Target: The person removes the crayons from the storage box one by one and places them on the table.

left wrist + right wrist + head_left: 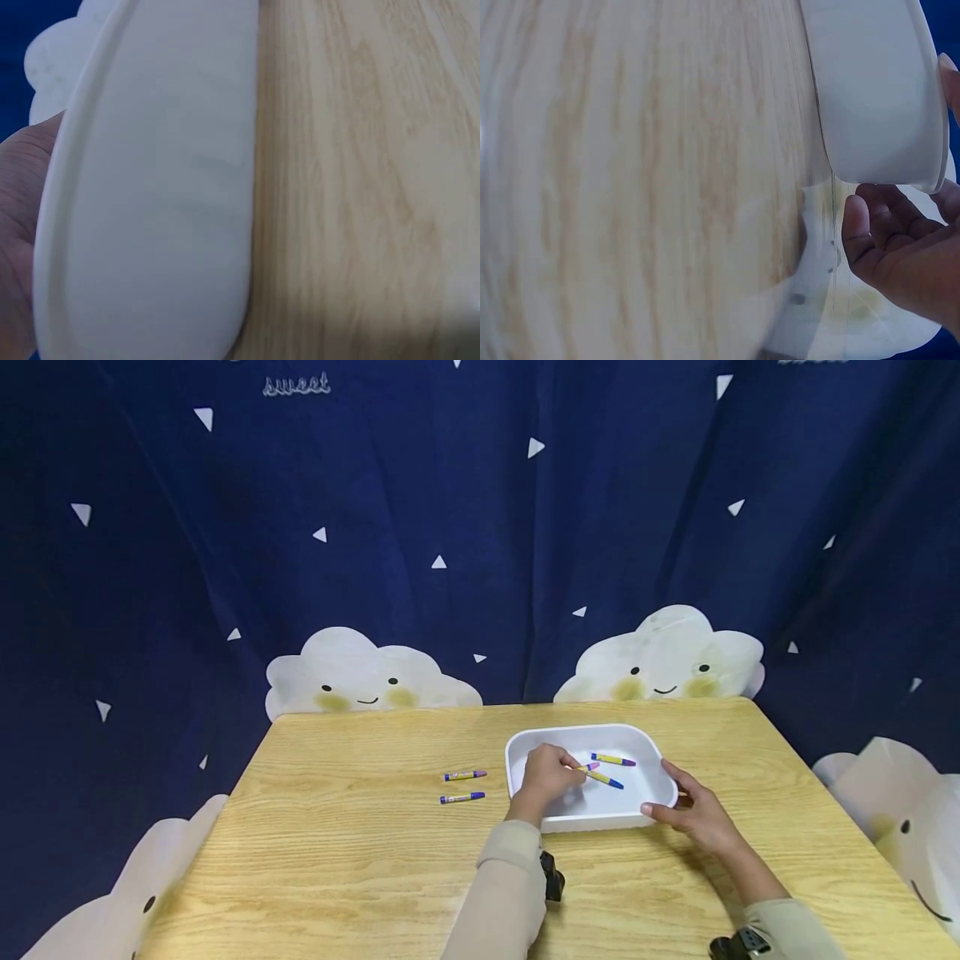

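Inside tray (600,823), left grip (553,774), right grip (696,814) on rim (570,729)

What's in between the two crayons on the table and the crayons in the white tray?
In the head view, first a strip of bare table, then the left rim of the white tray, then the left hand inside it.

Curtained-off workspace; a navy curtain (420,477) with clouds (356,664) and triangles (536,447) hangs beyond the far and side edges of a wooden tabletop (337,852).
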Action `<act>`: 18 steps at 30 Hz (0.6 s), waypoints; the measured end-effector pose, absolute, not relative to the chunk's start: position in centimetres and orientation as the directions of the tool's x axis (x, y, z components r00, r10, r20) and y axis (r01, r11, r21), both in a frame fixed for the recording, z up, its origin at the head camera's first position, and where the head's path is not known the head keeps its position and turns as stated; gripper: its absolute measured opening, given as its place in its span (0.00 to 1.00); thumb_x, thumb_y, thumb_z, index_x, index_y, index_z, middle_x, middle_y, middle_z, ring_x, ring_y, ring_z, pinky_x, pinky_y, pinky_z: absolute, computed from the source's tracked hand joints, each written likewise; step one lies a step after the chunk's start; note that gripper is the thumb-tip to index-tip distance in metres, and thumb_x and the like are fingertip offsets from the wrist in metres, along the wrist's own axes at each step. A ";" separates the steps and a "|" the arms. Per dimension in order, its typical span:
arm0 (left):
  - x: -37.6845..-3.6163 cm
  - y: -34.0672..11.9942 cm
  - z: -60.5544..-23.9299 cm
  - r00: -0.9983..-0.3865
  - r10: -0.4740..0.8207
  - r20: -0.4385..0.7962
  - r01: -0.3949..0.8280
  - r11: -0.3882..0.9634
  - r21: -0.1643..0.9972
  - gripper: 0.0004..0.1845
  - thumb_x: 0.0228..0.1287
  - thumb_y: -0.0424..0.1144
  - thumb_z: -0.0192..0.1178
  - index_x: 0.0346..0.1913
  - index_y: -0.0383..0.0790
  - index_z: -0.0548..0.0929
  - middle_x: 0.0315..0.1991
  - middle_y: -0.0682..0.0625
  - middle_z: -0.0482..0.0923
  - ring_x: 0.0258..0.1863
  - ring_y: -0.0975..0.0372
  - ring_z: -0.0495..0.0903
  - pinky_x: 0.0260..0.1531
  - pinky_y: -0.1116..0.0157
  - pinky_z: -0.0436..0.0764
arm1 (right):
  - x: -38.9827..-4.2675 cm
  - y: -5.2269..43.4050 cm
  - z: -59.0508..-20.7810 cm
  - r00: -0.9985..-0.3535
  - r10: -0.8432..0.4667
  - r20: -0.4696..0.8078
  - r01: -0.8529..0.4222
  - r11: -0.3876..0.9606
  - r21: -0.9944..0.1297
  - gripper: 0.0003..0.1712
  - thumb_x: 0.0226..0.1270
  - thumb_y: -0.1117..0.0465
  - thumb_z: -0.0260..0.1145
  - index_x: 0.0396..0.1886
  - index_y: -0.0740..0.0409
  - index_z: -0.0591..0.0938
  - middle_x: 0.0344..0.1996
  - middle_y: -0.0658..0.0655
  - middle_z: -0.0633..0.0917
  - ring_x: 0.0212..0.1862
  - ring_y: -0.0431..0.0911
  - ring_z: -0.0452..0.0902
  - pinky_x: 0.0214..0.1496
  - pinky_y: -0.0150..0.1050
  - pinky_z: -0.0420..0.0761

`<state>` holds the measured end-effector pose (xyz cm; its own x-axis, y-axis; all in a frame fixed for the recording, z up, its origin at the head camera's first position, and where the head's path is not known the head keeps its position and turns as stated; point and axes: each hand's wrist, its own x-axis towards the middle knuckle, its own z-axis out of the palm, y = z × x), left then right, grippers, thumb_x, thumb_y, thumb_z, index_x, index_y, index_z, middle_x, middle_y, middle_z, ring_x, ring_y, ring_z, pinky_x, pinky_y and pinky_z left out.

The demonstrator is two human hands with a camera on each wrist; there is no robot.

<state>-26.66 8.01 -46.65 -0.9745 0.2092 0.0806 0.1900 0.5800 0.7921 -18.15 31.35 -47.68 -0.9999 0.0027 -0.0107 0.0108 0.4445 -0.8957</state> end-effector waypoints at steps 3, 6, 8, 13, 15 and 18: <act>-26.7 7.7 -46.3 -0.973 0.207 0.097 0.200 0.566 0.800 0.04 0.40 0.35 0.72 0.22 0.44 0.86 0.19 0.61 0.75 0.21 0.68 0.70 0.24 0.72 0.70 | -18.1 31.3 -47.6 -1.000 0.003 -0.010 0.010 0.446 -0.895 0.53 0.54 0.56 0.72 0.72 0.62 0.51 0.59 0.76 0.64 0.52 0.63 0.70 0.36 0.35 0.77; -26.7 7.5 -46.3 -0.975 0.198 0.101 0.196 0.554 0.809 0.04 0.40 0.35 0.72 0.22 0.44 0.86 0.19 0.60 0.75 0.21 0.68 0.70 0.22 0.72 0.70 | -18.1 31.3 -47.6 -1.000 0.003 -0.013 0.013 0.447 -0.895 0.53 0.54 0.56 0.72 0.72 0.61 0.51 0.58 0.76 0.64 0.52 0.63 0.70 0.36 0.36 0.78; -26.6 7.4 -46.2 -0.975 0.194 0.108 0.199 0.543 0.816 0.04 0.40 0.34 0.72 0.23 0.43 0.86 0.20 0.59 0.76 0.20 0.68 0.70 0.21 0.72 0.70 | -18.1 31.3 -47.6 -1.000 0.004 -0.018 0.017 0.446 -0.895 0.53 0.54 0.55 0.72 0.72 0.61 0.51 0.58 0.76 0.65 0.51 0.62 0.70 0.36 0.36 0.78; -25.9 7.0 -45.3 -0.965 0.218 0.143 0.241 0.534 0.810 0.05 0.41 0.33 0.72 0.25 0.42 0.87 0.24 0.56 0.79 0.20 0.68 0.70 0.21 0.72 0.70 | -18.1 31.2 -47.7 -0.999 0.005 -0.032 0.031 0.441 -0.897 0.53 0.54 0.55 0.73 0.72 0.61 0.51 0.58 0.76 0.65 0.51 0.61 0.70 0.36 0.36 0.78; -25.5 6.6 -44.8 -0.957 0.244 0.156 0.267 0.535 0.802 0.04 0.42 0.33 0.71 0.26 0.41 0.88 0.25 0.55 0.80 0.20 0.69 0.70 0.21 0.73 0.70 | -18.1 31.2 -47.6 -0.999 0.005 -0.033 0.032 0.439 -0.898 0.53 0.54 0.55 0.73 0.72 0.61 0.51 0.58 0.76 0.65 0.51 0.61 0.70 0.36 0.36 0.78; -24.7 6.0 -44.0 -0.941 0.284 0.182 0.312 0.526 0.791 0.05 0.42 0.32 0.69 0.26 0.41 0.87 0.25 0.57 0.78 0.19 0.70 0.70 0.20 0.74 0.70 | -18.1 31.2 -47.6 -0.999 0.007 -0.033 0.032 0.440 -0.898 0.54 0.54 0.55 0.73 0.72 0.61 0.51 0.59 0.76 0.64 0.51 0.61 0.70 0.37 0.36 0.78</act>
